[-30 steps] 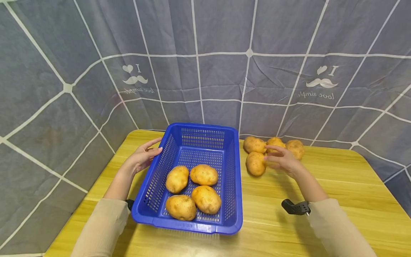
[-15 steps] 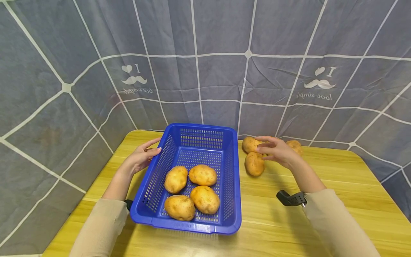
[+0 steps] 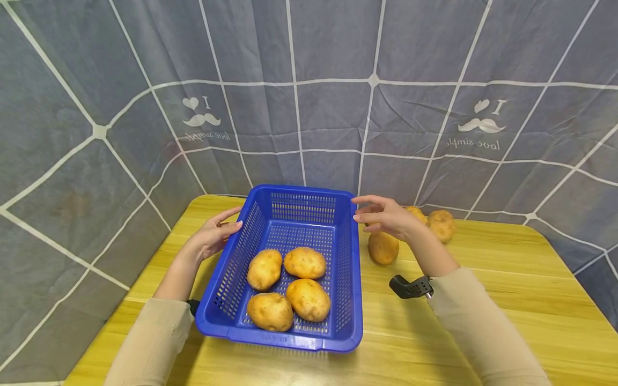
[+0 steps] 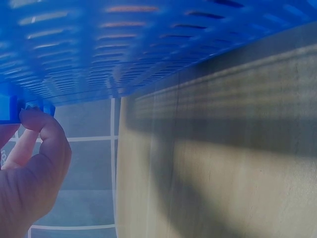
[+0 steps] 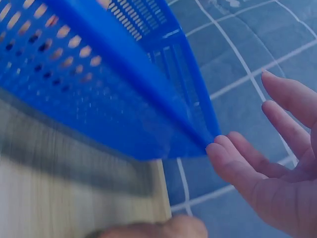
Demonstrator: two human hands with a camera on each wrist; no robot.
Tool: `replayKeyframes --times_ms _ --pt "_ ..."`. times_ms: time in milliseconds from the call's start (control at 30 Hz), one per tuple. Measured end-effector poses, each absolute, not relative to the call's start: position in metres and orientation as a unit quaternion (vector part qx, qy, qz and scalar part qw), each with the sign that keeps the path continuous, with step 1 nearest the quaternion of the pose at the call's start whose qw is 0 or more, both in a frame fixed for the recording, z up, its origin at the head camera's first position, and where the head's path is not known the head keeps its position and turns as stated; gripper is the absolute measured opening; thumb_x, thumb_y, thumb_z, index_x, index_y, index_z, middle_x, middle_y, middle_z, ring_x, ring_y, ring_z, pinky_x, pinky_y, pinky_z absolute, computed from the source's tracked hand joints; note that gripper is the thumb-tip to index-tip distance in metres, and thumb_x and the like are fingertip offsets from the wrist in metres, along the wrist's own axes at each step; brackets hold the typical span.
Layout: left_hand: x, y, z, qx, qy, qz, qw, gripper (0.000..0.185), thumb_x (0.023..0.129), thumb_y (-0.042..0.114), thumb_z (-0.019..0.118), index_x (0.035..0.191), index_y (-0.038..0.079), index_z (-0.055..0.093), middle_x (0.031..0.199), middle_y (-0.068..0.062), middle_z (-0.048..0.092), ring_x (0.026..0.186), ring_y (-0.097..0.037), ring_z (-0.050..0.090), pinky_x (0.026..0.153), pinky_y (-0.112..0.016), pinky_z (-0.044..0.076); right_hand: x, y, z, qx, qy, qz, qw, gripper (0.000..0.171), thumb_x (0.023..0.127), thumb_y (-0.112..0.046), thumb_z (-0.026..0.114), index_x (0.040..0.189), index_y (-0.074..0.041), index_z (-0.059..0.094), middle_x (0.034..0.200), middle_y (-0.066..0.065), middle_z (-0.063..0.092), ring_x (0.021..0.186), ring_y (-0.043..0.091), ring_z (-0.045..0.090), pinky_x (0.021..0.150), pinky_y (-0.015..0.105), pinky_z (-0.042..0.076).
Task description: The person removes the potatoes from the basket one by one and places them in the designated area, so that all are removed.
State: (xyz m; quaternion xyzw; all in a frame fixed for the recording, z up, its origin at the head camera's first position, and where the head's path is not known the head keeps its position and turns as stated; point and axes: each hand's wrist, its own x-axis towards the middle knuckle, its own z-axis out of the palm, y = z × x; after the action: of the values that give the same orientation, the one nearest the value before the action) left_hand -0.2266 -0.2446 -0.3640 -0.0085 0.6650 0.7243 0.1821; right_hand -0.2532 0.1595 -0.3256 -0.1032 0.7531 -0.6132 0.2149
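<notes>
On the yellow wooden table (image 3: 507,300), against the grey gridded backdrop (image 3: 338,107), stands a blue perforated basket (image 3: 251,228) with four potatoes (image 3: 288,284) lying in its near half; its long axis runs away from the person, so its two long walls face the hands, one to each side. Left hand (image 3: 212,236) rests on the far part of the left rim, fingers nearly straight in the head view, while the left wrist view shows a fingertip (image 4: 34,119) touching the rim's underside; whether the hand truly grips cannot be told. Right hand (image 3: 383,217) hangs spread and empty just beside the far right corner; the right wrist view puts its fingertips (image 5: 220,151) at the corner, touching or a hair apart. Both hands sit about equally near the basket. Loose potatoes (image 3: 383,247) lie right of it, partly hidden behind the right hand, so their count is uncertain.
</notes>
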Motion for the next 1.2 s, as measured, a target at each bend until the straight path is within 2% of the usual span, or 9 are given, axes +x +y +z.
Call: replayKeyframes --times_ms 133,233,567,733,900,1100,1200 --pt "-0.227 -0.245 -0.363 -0.009 0.664 0.725 0.183 0.067 0.094 0.010 0.055 0.149 0.008 0.017 0.095 0.001 0.065 0.084 -0.014 0.065 0.076 -0.029 0.054 -0.257 0.143 -0.323 -0.104 0.744 -0.620 0.225 0.057 0.086 -0.004 0.065 0.137 -0.002 0.041 0.121 0.023 0.047 0.109 0.034 0.052 0.091 0.050 0.045" --pt "-0.227 -0.245 -0.363 -0.012 0.664 0.725 0.183 0.067 0.094 0.009 0.054 0.149 0.008 0.017 0.095 0.001 0.065 0.084 -0.014 0.065 0.076 -0.029 0.054 -0.259 0.131 -0.323 -0.108 0.741 -0.622 0.229 0.054 0.086 -0.003 0.064 0.136 -0.003 0.043 0.121 0.023 0.048 0.106 0.032 0.054 0.091 0.049 0.046" --pt "-0.228 -0.243 -0.362 -0.011 0.664 0.725 0.182 0.066 0.094 0.009 0.054 0.149 0.008 0.018 0.096 0.000 0.064 0.085 -0.014 0.064 0.076 -0.028 0.054 -0.260 0.097 -0.328 -0.116 0.726 -0.630 0.249 0.052 0.085 -0.001 0.064 0.134 -0.002 0.046 0.126 0.026 0.047 0.114 0.035 0.050 0.096 0.053 0.040" --pt "-0.229 -0.244 -0.363 -0.014 0.667 0.724 0.178 0.066 0.094 0.009 0.055 0.149 0.008 0.018 0.096 0.000 0.064 0.084 -0.014 0.065 0.076 -0.028 0.054 -0.260 0.083 -0.333 -0.116 0.724 -0.630 0.255 0.051 0.084 0.000 0.064 0.133 -0.003 0.048 0.121 0.022 0.052 0.113 0.035 0.053 0.096 0.054 0.040" --pt "-0.228 -0.244 -0.363 -0.016 0.664 0.726 0.178 0.066 0.094 0.009 0.054 0.149 0.008 0.018 0.096 0.000 0.064 0.083 -0.014 0.065 0.076 -0.028 0.054 -0.260 0.071 -0.341 -0.116 0.718 -0.633 0.265 0.051 0.083 -0.001 0.066 0.132 -0.004 0.050 0.116 0.020 0.056 0.116 0.039 0.050 0.096 0.056 0.038" --pt "-0.226 -0.244 -0.362 -0.017 0.661 0.728 0.182 0.067 0.094 0.009 0.055 0.149 0.008 0.017 0.097 0.000 0.064 0.085 -0.014 0.065 0.076 -0.029 0.054 -0.259 0.061 -0.350 -0.109 0.720 -0.625 0.281 0.049 0.082 0.000 0.066 0.129 -0.003 0.052 0.105 0.014 0.059 0.113 0.040 0.052 0.093 0.055 0.041" --pt "-0.227 -0.244 -0.363 -0.016 0.660 0.729 0.181 0.067 0.094 0.008 0.054 0.149 0.008 0.017 0.096 0.000 0.064 0.085 -0.014 0.065 0.076 -0.028 0.054 -0.259 0.058 -0.353 -0.115 0.732 -0.604 0.292 0.045 0.082 -0.001 0.068 0.125 -0.003 0.056 0.106 0.015 0.059 0.107 0.037 0.055 0.090 0.053 0.044"
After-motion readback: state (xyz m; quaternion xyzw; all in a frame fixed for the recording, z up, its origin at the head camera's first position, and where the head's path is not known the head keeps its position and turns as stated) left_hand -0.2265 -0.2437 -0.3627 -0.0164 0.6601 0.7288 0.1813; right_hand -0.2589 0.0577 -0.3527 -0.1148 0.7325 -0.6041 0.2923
